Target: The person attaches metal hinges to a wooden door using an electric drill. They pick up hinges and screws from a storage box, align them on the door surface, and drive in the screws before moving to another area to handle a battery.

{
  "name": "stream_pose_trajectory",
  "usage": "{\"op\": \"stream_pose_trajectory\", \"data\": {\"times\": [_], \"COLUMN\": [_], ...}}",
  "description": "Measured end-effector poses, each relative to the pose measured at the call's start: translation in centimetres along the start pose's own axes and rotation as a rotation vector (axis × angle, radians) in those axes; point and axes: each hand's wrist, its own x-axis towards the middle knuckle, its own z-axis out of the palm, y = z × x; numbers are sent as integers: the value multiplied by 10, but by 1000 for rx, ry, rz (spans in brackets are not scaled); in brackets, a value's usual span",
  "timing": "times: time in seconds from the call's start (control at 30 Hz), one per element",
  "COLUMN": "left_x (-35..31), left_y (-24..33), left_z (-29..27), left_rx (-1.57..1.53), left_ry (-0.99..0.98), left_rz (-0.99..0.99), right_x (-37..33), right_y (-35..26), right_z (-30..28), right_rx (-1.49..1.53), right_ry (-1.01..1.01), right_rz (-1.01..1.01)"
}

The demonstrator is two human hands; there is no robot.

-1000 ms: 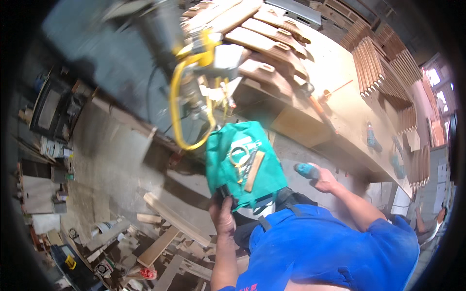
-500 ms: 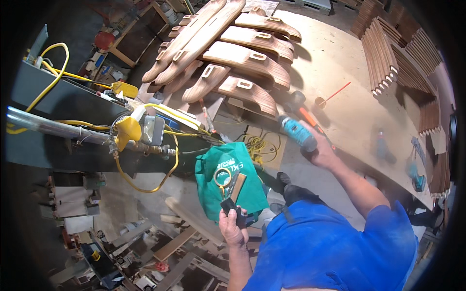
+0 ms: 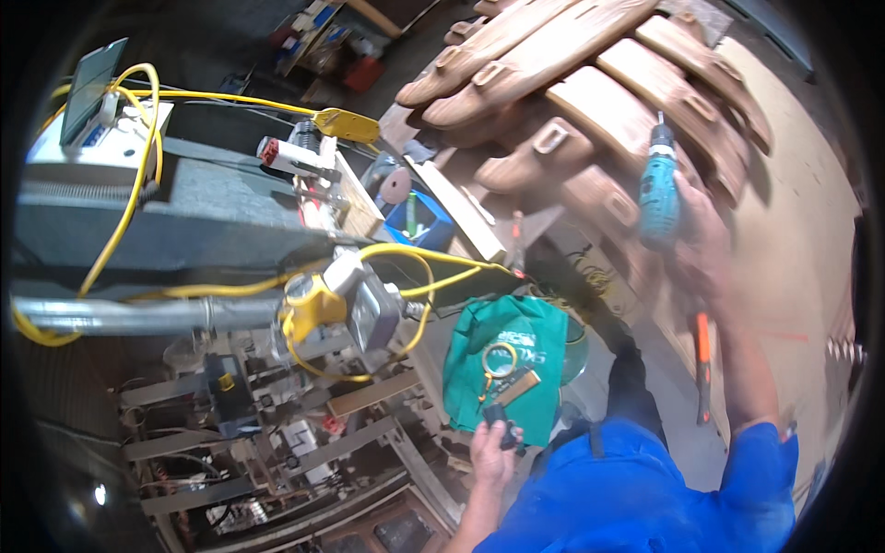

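My right hand (image 3: pixel 705 235) is wrapped around a teal cordless drill (image 3: pixel 658 198), its bit pointing up and away in front of the stacked wooden pieces (image 3: pixel 613 129). Low in the middle, my left hand (image 3: pixel 493 461) grips a small black block (image 3: pixel 499 420); its exact kind is unclear. Just beyond that hand is a green cloth bag (image 3: pixel 461 387). A yellow-rimmed ring (image 3: pixel 500 360) and a short wooden strip (image 3: pixel 513 388) show against the bag. Beside my right forearm lies an orange-handled tool (image 3: pixel 703 346).
A metal pipe (image 3: pixel 138 316) and yellow cables (image 3: pixel 120 249) run along the left, with a yellow plug (image 3: pixel 313 307) near a grey box (image 3: pixel 371 309). A blue bin (image 3: pixel 419 219) sits on the bench. The board tabletop (image 3: pixel 784 267) extends right. Loose planks (image 3: pixel 373 394) lie lower left.
My view has swung left, so the bag and stacked pieces appear farther right. My right hand has raised the drill, its bit now pointing up. My left hand still holds the black block.
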Motion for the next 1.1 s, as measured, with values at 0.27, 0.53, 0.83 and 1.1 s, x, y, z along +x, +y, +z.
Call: {"op": "stream_pose_trajectory", "data": {"times": [0.27,0.53,0.83,1.1], "left_x": [27,41,46,51], "left_y": [17,26,35,41], "left_z": [120,158,179,167], "left_rx": [26,12,70,-100], "left_ry": [-93,-81,-43,-137], "left_rz": [-85,-12,49,-4], "right_x": [31,-15,-26,-28], "right_y": [-6,-21,-30,-38], "right_z": [54,91,89,81], "right_rx": [343,596,644,551], "right_ry": [-287,-447,-637,-832], "right_rz": [14,-232,-259,-397]}}
